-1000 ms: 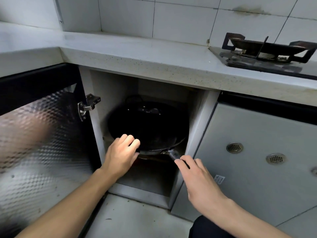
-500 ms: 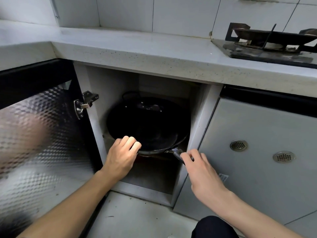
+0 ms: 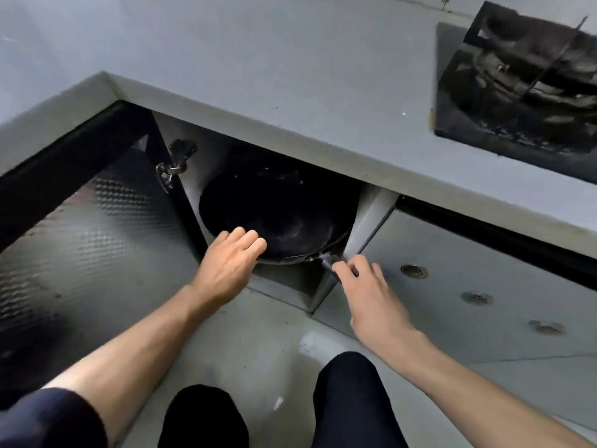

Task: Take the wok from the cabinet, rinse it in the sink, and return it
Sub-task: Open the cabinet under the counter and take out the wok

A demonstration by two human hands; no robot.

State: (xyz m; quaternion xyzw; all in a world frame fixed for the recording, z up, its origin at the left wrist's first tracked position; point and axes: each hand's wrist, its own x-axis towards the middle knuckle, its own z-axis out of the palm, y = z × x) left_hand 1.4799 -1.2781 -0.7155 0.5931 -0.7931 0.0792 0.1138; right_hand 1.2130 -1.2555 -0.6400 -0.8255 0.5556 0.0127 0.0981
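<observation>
A black wok [image 3: 277, 208] sits inside the open cabinet [image 3: 365, 227] under the counter, its back half hidden by the counter's edge. My left hand [image 3: 229, 263] grips the wok's near rim at the left, fingers curled over it. My right hand [image 3: 368, 292] holds the wok's handle [image 3: 326, 258], which sticks out at the lower right of the opening. The sink is not in view.
The cabinet door [image 3: 80, 240], with a patterned metal inner face, stands open to the left on its hinge [image 3: 168, 173]. A grey countertop [image 3: 290, 101] overhangs the opening. A gas stove [image 3: 523, 82] sits at the top right. A closed door with round vents [image 3: 478, 286] is to the right. My knees [image 3: 349, 392] are below.
The view has risen and tilted down, so the counter now covers more of the wok. Both hands keep their hold on the rim and handle.
</observation>
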